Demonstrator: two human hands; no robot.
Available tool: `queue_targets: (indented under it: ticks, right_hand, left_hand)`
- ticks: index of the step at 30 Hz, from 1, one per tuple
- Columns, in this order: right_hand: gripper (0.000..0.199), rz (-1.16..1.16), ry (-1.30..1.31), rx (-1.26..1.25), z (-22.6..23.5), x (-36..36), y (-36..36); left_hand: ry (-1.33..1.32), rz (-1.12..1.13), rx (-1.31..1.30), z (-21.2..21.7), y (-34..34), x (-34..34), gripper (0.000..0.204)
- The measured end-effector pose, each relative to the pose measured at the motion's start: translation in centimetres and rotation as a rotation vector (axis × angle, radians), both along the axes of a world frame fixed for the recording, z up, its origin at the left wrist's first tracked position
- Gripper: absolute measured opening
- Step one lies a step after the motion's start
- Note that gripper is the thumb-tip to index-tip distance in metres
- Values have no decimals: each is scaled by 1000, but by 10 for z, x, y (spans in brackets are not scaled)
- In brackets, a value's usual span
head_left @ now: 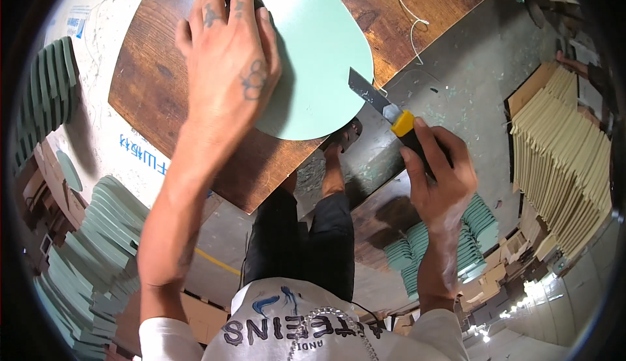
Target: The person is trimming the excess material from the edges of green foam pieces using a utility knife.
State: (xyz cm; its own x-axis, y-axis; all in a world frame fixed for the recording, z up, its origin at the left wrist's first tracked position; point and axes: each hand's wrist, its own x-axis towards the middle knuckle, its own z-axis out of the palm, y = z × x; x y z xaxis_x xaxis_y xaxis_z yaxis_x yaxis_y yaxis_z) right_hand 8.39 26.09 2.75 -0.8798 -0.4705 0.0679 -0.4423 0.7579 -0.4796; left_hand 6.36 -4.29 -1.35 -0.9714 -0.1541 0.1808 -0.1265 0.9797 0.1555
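My left hand (229,55) presses flat, fingers spread, on a pale green panel with a rounded end (319,48). The panel lies on a dark brown wooden board (156,87). My right hand (438,173) grips a utility knife with a yellow and black handle (399,124). Its extended blade (362,85) touches the rounded right edge of the green panel. A thin white string (411,19) lies on the board beyond the panel.
Stacks of pale green rounded panels stand at the left (98,244) and lower right (450,244). A row of tan boards (567,159) leans at the right. Below the board are my dark trousers (306,244), a foot, and a dusty grey floor (469,74).
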Motion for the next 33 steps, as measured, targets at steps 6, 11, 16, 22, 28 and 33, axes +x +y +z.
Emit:
queue_targets:
  ticks: [6,11,16,22,28,33]
  right_hand:
    - [41,-27,45,-5,1,-17,-7]
    - [42,71,100,-33,-4,-46,-8]
    - [37,183,110,-50,-3,-87,-25]
    - [34,274,161,-71,-4,-127,-52]
    - [34,336,230,-112,-13,-149,-75]
    - [34,348,224,-143,-12,-154,-99]
  left_hand:
    - [122,48,-4,-15,0,-2,45]
    - [171,-7,8,-20,-2,1,44]
    - [173,-8,9,-19,-4,1,44]
    - [175,-3,-4,-15,1,0,43]
    - [183,46,56,-8,11,-5,41]
    - [186,65,53,-3,14,-5,40]
